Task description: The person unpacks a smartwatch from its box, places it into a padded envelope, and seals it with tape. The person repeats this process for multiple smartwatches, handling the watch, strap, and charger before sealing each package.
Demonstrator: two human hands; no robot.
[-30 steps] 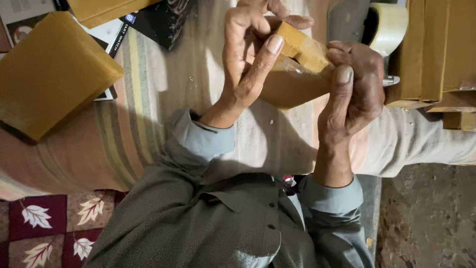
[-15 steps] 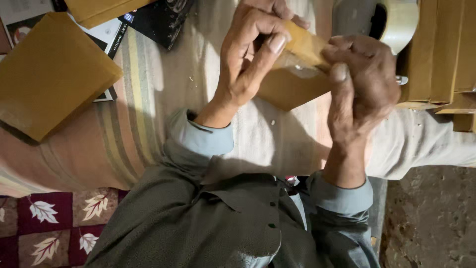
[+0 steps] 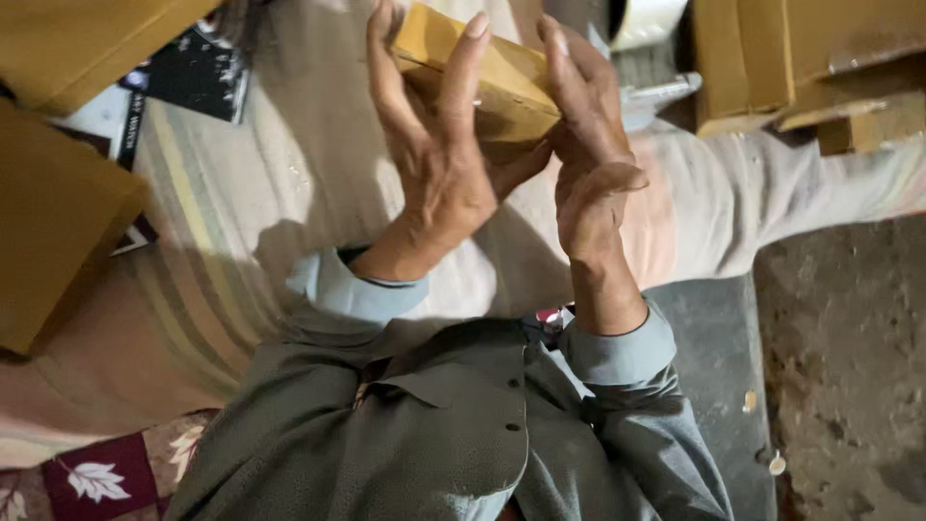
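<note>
A large brown cardboard box [image 3: 53, 241] lies at nine o'clock on a striped cloth [image 3: 207, 280]. Another brown box [image 3: 92, 39] sits at eleven o'clock, just beside a dark printed booklet [image 3: 198, 82]. At one o'clock stand stacked cardboard boxes [image 3: 801, 58], with a roll of tape [image 3: 646, 19] near them. A maroon leaf-patterned fabric [image 3: 92, 478] shows at seven o'clock.

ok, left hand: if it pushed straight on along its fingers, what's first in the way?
The left hand already grips the small brown cardboard box; its fingers point up-frame. Beyond the box the picture ends, so nothing further shows. Depth is unclear.
</note>
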